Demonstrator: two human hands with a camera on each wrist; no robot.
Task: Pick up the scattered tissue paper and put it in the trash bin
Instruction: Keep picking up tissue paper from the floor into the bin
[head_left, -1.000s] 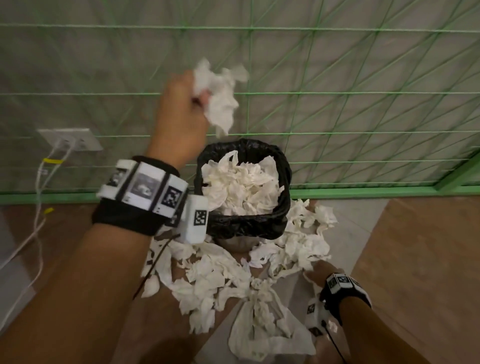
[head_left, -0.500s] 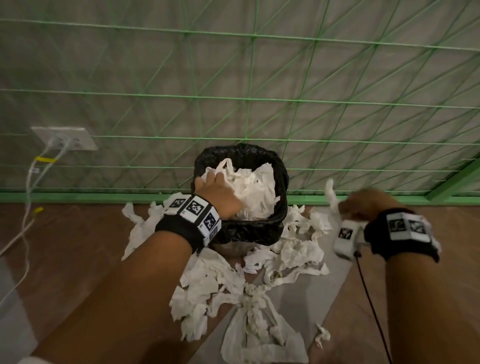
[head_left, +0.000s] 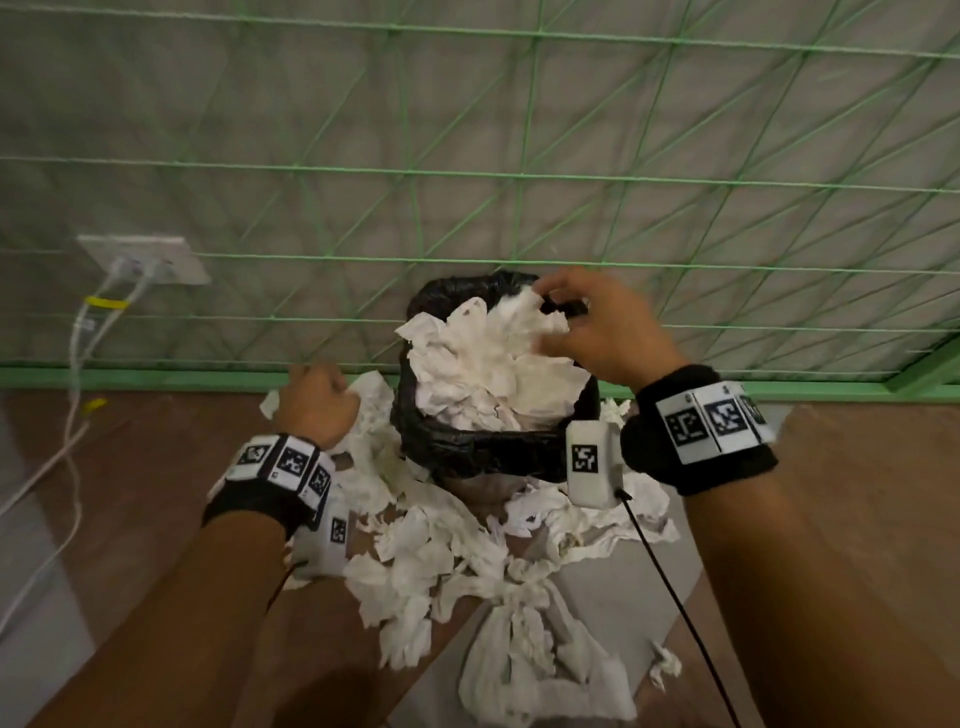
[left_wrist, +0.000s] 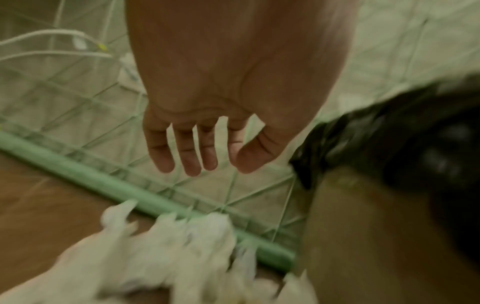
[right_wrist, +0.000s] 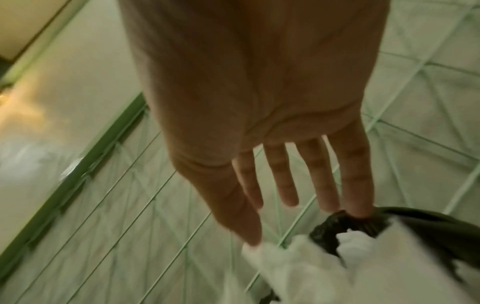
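Observation:
A bin with a black liner (head_left: 493, 452) stands against the wall, heaped with white tissue (head_left: 483, 364). More crumpled tissue (head_left: 431, 561) lies scattered on the floor around its base. My right hand (head_left: 587, 332) hovers over the bin's far right rim with its fingers spread; in the right wrist view the right hand (right_wrist: 285, 195) holds nothing and its thumb tip touches the heaped tissue (right_wrist: 324, 271). My left hand (head_left: 317, 400) is low at the left of the bin. Seen from the wrist, the left hand (left_wrist: 197, 160) hangs empty and relaxed above floor tissue (left_wrist: 161, 257).
A wall socket (head_left: 140, 257) at the left has white cables (head_left: 78, 364) trailing down to the floor. A green skirting strip (head_left: 156, 376) runs along the wall's foot. A black cord (head_left: 675, 597) hangs from my right wrist unit. Brown floor shows at both sides.
My left hand dropped its tissue into the bin and came down empty to the bin's left. My right hand rose from the floor with tissue, reached over the bin and opened.

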